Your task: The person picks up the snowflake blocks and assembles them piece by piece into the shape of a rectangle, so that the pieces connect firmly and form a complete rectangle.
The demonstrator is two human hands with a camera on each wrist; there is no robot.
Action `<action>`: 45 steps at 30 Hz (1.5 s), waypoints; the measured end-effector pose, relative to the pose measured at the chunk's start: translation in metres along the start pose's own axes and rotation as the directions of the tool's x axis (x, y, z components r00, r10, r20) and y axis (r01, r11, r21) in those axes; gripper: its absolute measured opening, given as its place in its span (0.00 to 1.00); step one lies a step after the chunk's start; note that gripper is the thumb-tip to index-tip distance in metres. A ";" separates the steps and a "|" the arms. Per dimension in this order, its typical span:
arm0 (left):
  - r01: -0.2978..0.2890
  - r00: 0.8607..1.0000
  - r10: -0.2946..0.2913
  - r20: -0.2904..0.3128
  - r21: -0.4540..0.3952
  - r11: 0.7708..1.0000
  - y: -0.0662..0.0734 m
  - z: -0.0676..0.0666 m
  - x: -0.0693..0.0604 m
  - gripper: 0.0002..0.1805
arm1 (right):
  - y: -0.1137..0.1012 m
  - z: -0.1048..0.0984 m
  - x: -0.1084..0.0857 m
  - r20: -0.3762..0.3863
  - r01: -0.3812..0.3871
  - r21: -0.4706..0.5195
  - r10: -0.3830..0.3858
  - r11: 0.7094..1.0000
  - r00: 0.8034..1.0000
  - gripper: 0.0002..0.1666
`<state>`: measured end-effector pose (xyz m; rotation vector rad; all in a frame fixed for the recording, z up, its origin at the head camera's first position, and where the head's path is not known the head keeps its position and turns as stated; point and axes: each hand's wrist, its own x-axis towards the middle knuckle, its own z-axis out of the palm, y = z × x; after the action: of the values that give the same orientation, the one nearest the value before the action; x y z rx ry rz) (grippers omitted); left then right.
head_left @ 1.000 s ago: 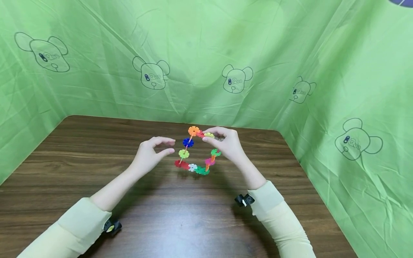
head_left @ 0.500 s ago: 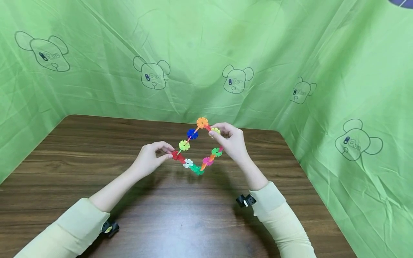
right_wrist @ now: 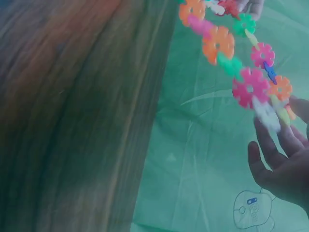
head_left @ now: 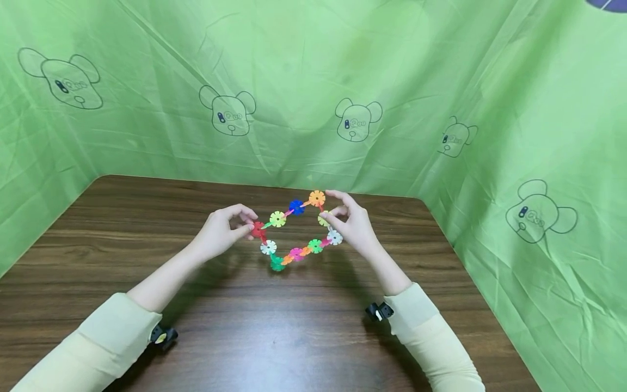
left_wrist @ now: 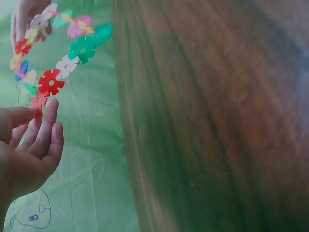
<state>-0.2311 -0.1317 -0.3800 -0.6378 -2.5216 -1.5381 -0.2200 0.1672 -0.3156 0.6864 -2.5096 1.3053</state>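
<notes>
A closed ring of notched plastic interlocking discs (head_left: 296, 207) hangs in the air above the table, in orange, blue, yellow, red, white, green and pink. At its left corner my left hand (head_left: 221, 231) pinches a red disc (head_left: 257, 230) between thumb and fingers. The left wrist view shows that thumb and a finger meeting on the edge of a red disc (left_wrist: 38, 101). My right hand (head_left: 356, 224) holds the right end by a yellow disc (head_left: 324, 218), its index finger raised near an orange disc (head_left: 317, 198). In the right wrist view, a white disc (right_wrist: 267, 115) lies against its fingers.
The dark wood-grain table (head_left: 274, 337) spreads beneath both hands. Green cloth (head_left: 294, 65) with printed bear faces hangs behind and at both sides. Small black devices are strapped at the left cuff (head_left: 164, 336) and the right cuff (head_left: 379, 312).
My left hand, apart from the ring a second ago, took hold of its red corner. The ring has widened sideways and turned, its green corner shifting left. My right hand's index finger has lifted.
</notes>
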 end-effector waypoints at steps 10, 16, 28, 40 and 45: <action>0.074 0.997 -0.073 0.022 -0.028 0.997 -0.016 -0.009 0.017 0.10 | 0.032 0.013 -0.003 0.201 -0.115 0.101 0.092 0.988 0.975 0.36; 0.126 0.991 -0.128 0.026 0.061 0.990 -0.025 -0.011 0.027 0.07 | 0.065 0.029 0.001 0.265 -0.270 0.249 0.203 0.930 0.943 0.34; 0.155 0.983 -0.161 0.085 0.075 0.985 -0.052 -0.010 0.042 0.07 | 0.091 0.041 0.012 0.346 -0.386 0.207 0.302 0.899 0.889 0.32; 0.195 0.955 -0.190 0.228 0.002 0.981 -0.078 -0.013 0.046 0.18 | 0.113 0.046 0.028 0.393 -0.304 -0.011 0.284 0.953 0.875 0.28; 0.125 0.965 -0.141 0.222 0.087 0.988 -0.084 -0.012 0.046 0.16 | 0.122 0.047 0.035 0.417 -0.155 -0.108 0.186 0.982 0.890 0.27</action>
<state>-0.3082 -0.1624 -0.4286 -0.6838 -2.8294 -1.4834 -0.3114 0.1783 -0.4148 0.8274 -3.0131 1.2166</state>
